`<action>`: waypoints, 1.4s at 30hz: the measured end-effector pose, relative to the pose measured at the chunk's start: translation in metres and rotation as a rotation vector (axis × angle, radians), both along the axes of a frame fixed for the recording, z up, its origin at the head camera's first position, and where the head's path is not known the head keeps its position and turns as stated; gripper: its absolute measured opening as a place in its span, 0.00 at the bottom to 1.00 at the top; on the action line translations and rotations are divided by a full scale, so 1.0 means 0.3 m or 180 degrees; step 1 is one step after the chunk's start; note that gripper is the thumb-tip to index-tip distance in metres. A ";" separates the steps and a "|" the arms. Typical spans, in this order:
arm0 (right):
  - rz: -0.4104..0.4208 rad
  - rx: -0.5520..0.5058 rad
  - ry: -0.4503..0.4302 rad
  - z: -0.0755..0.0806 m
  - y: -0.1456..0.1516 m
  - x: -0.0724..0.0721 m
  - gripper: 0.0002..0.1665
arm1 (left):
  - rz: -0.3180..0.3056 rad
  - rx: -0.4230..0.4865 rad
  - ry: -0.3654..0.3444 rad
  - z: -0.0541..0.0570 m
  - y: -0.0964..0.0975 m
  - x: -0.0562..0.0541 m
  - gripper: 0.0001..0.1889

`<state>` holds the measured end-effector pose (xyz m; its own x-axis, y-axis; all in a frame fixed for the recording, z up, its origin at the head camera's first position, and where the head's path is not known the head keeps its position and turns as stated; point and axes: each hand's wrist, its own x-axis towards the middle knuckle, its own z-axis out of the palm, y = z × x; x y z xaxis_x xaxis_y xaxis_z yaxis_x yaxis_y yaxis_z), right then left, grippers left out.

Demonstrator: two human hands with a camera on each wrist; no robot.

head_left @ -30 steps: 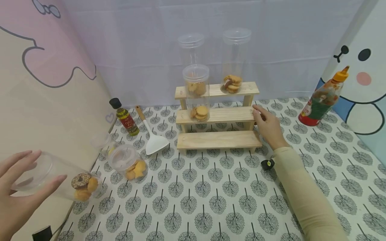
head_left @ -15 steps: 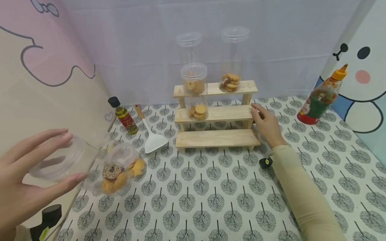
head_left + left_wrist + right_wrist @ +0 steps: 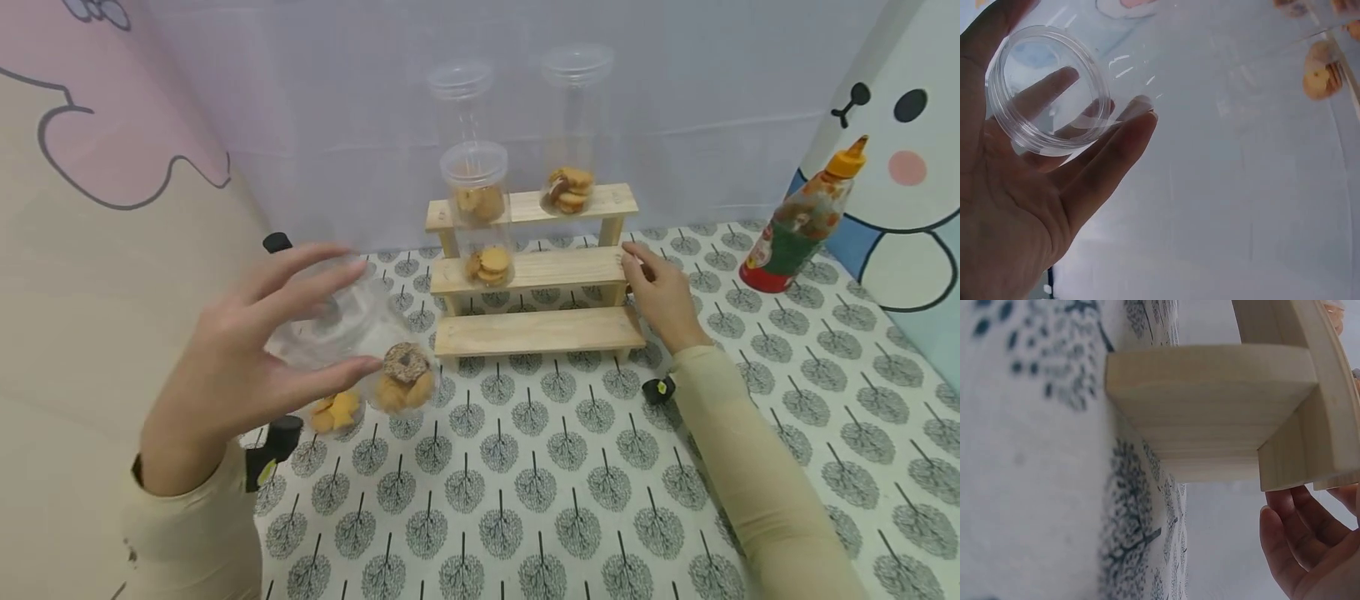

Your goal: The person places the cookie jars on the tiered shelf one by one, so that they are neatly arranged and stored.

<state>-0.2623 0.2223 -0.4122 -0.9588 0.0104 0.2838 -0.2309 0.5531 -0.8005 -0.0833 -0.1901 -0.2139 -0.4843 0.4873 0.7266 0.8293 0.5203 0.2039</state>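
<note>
In the head view my left hand [image 3: 247, 350] grips a clear plastic jar [image 3: 382, 325] by its lid end, fingers and thumb spread round it. The jar leans over, its base toward the rack, with a speckled ring cookie [image 3: 405, 362] and golden cookies at the bottom. In the left wrist view the round lid [image 3: 1100, 69] lies within the curve of the fingers. My right hand [image 3: 663, 300] holds the right end of the three-tier wooden rack [image 3: 540, 332] at its middle shelf. The right wrist view shows its curled fingertips [image 3: 1272, 531] against the wood.
One cookie jar [image 3: 474, 171] stands on the middle shelf; two more, including one jar [image 3: 576, 108] at the right, stand on the top. Behind my left hand are a partly hidden jar of yellow cookies [image 3: 337, 410] and a black bottle cap [image 3: 277, 242]. A sauce bottle [image 3: 802, 225] stands right.
My left hand has carried the tilted jar from the far left rightward and upward toward the rack, now covering the spatula and most of the oil bottle. The right hand stays at the rack.
</note>
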 end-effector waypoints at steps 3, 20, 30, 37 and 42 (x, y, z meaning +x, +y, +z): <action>-0.0004 0.0004 0.0015 -0.003 0.001 0.002 0.33 | -0.0106 -0.0252 -0.0170 -0.017 0.074 -0.058 0.35; -0.0067 -0.0089 -0.0084 -0.014 -0.006 0.016 0.34 | -0.0156 -0.0441 -0.0260 -0.078 0.461 -0.358 0.35; -0.0065 -0.0129 -0.0098 -0.025 -0.019 0.023 0.33 | 0.0358 -0.0733 -0.0583 -0.094 0.590 -0.459 0.38; -0.0057 -0.0147 -0.0090 -0.032 -0.033 0.024 0.32 | 0.0556 -0.0642 -0.0725 -0.101 0.613 -0.501 0.40; -0.0046 -0.0186 -0.0071 -0.034 -0.037 0.026 0.32 | 0.0617 -0.0581 -0.0704 -0.100 0.624 -0.529 0.40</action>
